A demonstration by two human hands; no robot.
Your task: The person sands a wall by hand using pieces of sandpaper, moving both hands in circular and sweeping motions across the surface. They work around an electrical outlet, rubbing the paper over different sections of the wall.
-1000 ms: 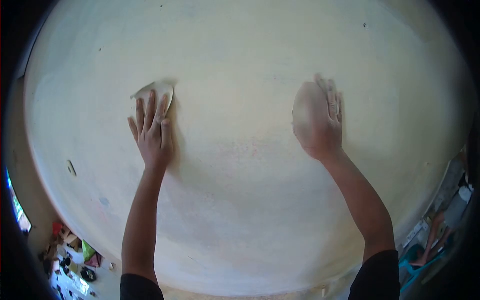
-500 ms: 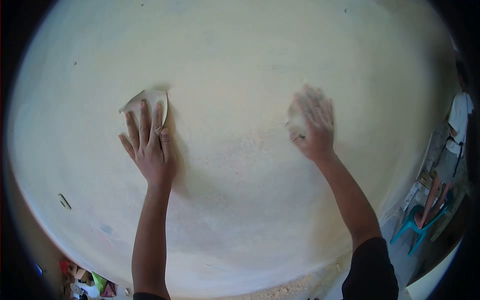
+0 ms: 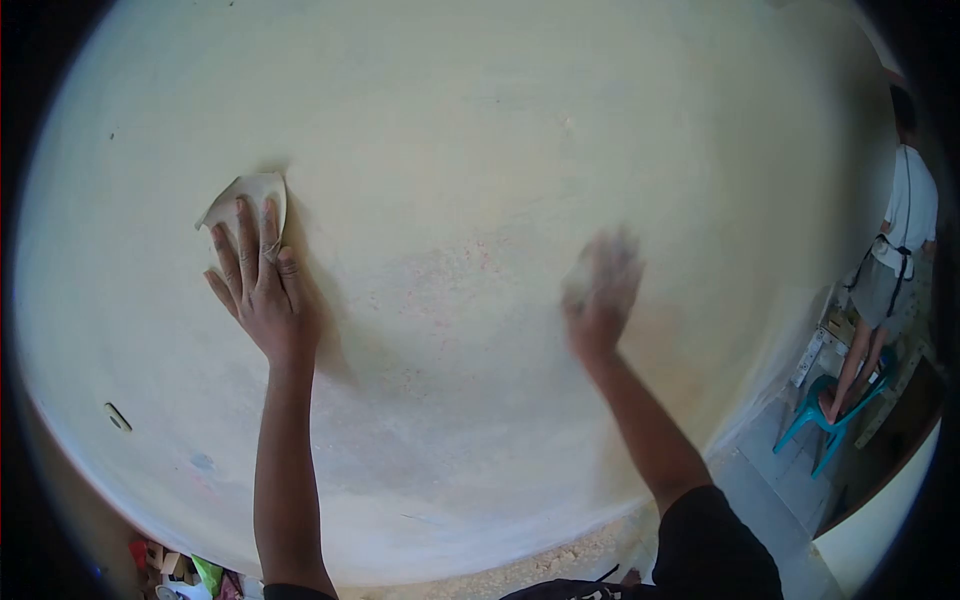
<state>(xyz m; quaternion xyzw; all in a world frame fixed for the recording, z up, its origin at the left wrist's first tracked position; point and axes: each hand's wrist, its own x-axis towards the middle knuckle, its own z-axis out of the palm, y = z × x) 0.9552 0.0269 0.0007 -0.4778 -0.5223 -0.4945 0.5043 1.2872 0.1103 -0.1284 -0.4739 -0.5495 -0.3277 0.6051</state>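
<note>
My left hand lies against the pale wall, fingers stretched over a curled sheet of sandpaper. Its palm and fingers hold the sheet to the surface, and the upper edge sticks out past the fingertips. Pale dust coats these fingers. To the right, my right hand is at the wall, smeared by motion. I cannot make out its fingers or a sheet under it. Between the hands, the wall has a rough, scuffed patch with reddish specks.
A person in a white top stands on a teal plastic stool at the far right. Pale debris lies along the wall's foot. Boxes and bags sit at lower left. A small fitting is on the wall.
The view has shifted rightward, so the wall marks and my left hand appear further left. My right hand has moved down across the wall and is more blurred; the pale sheet under it no longer shows.
</note>
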